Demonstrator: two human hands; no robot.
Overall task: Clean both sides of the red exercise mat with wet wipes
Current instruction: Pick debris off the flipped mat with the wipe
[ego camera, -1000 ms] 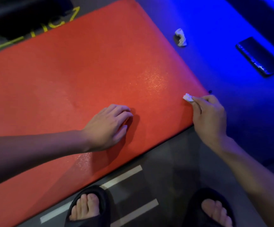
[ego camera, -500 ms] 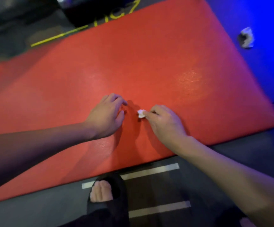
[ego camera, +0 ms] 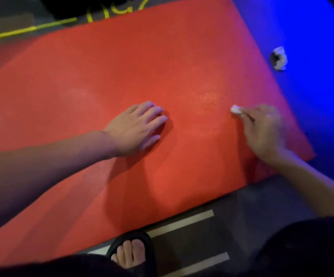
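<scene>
The red exercise mat (ego camera: pixel 122 72) lies flat on the floor and fills most of the view. My left hand (ego camera: pixel 136 127) rests flat on the mat near its middle, fingers spread. My right hand (ego camera: pixel 264 130) is on the mat near its right end and pinches a small balled white wet wipe (ego camera: pixel 235 110) at its fingertips, with the wipe against the mat. A faint wet sheen (ego camera: pixel 208 97) shows on the mat between my hands.
A crumpled used wipe (ego camera: pixel 279 57) lies on the blue-lit floor right of the mat. Yellow floor markings (ego camera: pixel 28 31) run behind the mat. My sandalled foot (ego camera: pixel 131 252) stands on grey floor with pale tape stripes (ego camera: pixel 182 221) just before the mat's near edge.
My right hand swept the wipe from the mat's right edge to the middle beside my left hand, then back toward the right. My left hand stayed pressed on the mat.
</scene>
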